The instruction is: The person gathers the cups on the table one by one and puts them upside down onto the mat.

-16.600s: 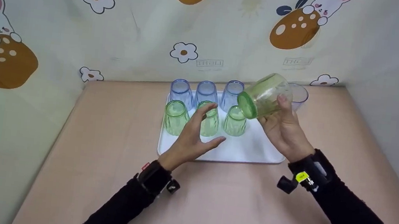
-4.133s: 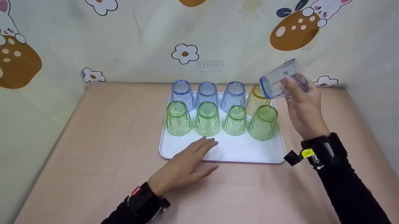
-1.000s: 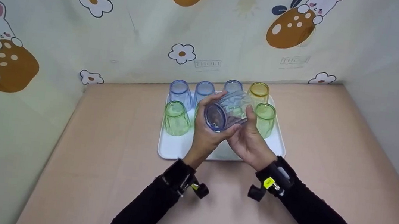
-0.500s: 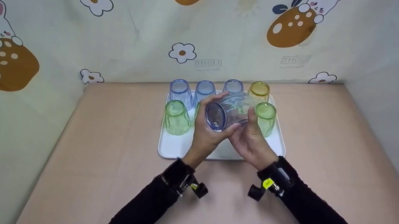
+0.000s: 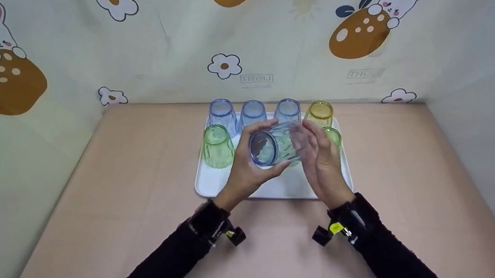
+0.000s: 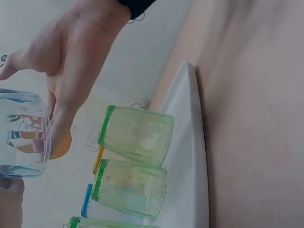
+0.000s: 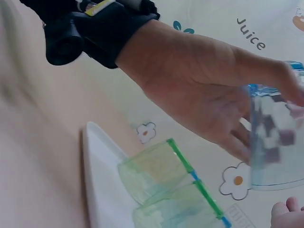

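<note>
A bluish clear glass (image 5: 282,140) is held on its side above the tray, its blue-ringed base turned left. My left hand (image 5: 249,162) grips it round the base end, thumb and fingers curled about it, as the right wrist view also shows. At the mouth end is my right hand (image 5: 326,162); in the left wrist view its fingers (image 6: 61,123) lie fairly straight along the glass, the thumb apart from it. Behind and below, a green glass (image 5: 217,149), a blue glass (image 5: 222,115) and a yellow glass (image 5: 320,114) stand upside down, among several others.
A white tray (image 5: 212,186) carries the upturned glasses in two rows. It lies on a table with a pinkish-beige cover (image 5: 142,164). A pale printed sheet (image 5: 172,23) with bunnies and flowers rises behind and along both sides.
Earlier my right hand held a green glass, later this bluish one; a yellow and a green glass joined the tray. Since half a second ago, my right fingers and thumb have shifted at the mouth end.
</note>
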The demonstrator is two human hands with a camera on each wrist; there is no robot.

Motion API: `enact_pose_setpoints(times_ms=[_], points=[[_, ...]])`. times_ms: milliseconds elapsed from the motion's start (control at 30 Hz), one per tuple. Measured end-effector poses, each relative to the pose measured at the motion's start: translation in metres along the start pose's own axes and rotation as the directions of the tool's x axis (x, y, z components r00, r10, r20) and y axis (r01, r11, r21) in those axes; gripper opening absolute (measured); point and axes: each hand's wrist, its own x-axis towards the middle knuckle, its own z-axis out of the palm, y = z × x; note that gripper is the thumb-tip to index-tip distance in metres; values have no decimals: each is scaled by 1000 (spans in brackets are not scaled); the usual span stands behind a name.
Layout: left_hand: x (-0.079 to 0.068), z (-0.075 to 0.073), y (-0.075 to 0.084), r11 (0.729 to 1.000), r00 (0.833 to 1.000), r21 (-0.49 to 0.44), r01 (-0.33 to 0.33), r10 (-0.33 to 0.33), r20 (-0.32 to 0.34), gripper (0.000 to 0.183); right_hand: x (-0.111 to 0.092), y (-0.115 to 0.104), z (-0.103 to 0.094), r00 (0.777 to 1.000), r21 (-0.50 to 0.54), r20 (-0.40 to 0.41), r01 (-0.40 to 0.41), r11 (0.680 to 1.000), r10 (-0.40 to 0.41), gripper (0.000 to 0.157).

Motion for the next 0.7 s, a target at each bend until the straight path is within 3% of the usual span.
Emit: enact_pose_setpoints(times_ms=[167,367,533,700], points=[[-5,-7,4,993,985,96,67,-81,150,80,6,-18,-6,999,65,-16,43,997,-42,84],[-9,-11,1,971,939,208,120,-179,295,79,9,-29,-19,994,128,-88,81,989,-70,88],[-11,-13,1,948,895,274,161,-257,364,78,9,-33,-31,988,132,-143,84,988,-65,80],[-16,-16,-1,925,864,297,236,-340,373,78,10,-37,-40,979,173,-193,94,981,-60,67]])
